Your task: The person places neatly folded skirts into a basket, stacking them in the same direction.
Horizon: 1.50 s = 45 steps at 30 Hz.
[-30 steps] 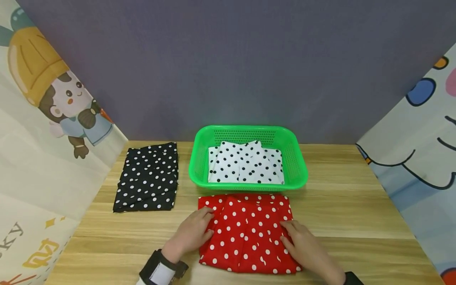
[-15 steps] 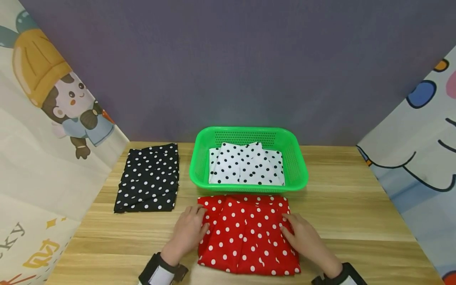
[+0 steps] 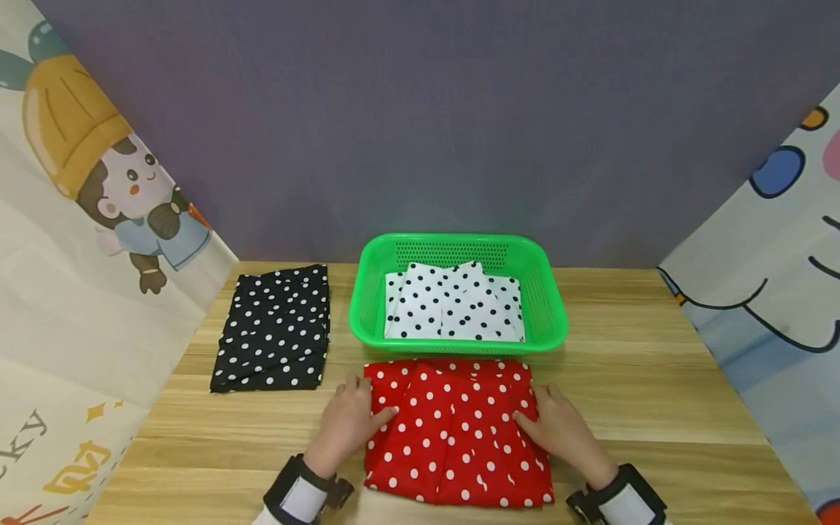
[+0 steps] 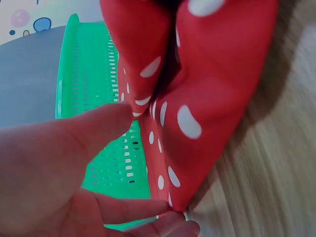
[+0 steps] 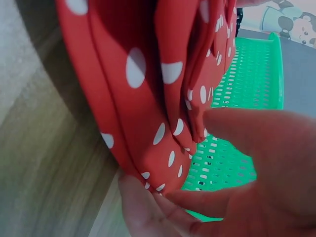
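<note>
A folded red cloth with white dots (image 3: 459, 437) lies on the table in front of the green basket (image 3: 458, 347). At its left edge my left hand (image 3: 346, 419) grips the cloth, thumb on top and fingers at the side. My right hand (image 3: 566, 430) holds the right edge in the same way. In the left wrist view the thumb and fingertips touch the red cloth (image 4: 217, 64) near its corner. The right wrist view shows fingertips round the lower corner of the layered red cloth (image 5: 133, 113), thumb on the upper layers.
Inside the basket lies a folded white cloth with black dots (image 3: 453, 302). A folded black cloth with white dots (image 3: 272, 328) rests on the wooden table (image 3: 630, 364) at the left. A dark grey panel (image 3: 446, 124) stands behind, with printed sheets at both sides.
Both hands have shifted from resting over the red cloth's sides to gripping its left and right edges, the fingers now at the outer edges. The cloths and basket have stayed in place.
</note>
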Each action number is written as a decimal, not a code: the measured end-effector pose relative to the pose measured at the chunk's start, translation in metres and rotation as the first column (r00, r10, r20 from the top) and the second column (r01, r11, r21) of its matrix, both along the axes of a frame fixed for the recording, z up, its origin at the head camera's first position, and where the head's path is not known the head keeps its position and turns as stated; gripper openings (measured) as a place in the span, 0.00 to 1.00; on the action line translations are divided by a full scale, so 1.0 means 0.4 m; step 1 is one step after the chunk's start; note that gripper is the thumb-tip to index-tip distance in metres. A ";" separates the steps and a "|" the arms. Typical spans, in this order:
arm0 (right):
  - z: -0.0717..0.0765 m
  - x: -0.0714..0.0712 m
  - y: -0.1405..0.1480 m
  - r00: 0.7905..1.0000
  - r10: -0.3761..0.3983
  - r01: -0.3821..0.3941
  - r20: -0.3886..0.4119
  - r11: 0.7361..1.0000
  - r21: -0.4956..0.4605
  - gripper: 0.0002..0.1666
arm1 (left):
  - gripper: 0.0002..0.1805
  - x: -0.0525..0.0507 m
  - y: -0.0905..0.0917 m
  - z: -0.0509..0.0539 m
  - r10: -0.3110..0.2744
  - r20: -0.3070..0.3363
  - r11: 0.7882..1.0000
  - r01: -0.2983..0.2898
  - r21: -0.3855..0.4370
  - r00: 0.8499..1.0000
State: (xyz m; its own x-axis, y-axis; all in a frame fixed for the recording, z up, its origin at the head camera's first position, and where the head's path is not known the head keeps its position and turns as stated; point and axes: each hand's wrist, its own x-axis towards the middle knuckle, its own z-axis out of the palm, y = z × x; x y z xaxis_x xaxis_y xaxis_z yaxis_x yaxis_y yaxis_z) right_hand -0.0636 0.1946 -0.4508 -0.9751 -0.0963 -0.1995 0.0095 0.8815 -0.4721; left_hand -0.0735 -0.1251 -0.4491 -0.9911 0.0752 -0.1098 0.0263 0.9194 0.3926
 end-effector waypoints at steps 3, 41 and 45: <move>-0.001 -0.004 -0.003 1.000 0.000 0.000 0.006 1.000 0.016 0.40 | 0.35 -0.004 0.009 -0.003 0.014 0.029 1.000 -0.015 0.008 0.999; -0.029 -0.004 -0.029 1.000 -0.013 0.013 0.002 0.999 -0.036 0.28 | 0.27 0.007 0.065 -0.010 -0.007 0.050 0.979 -0.003 0.205 0.999; -0.024 0.000 -0.029 0.999 -0.034 0.035 0.019 0.997 -0.075 0.26 | 0.26 0.009 0.059 -0.004 -0.002 0.055 0.970 -0.012 0.242 0.999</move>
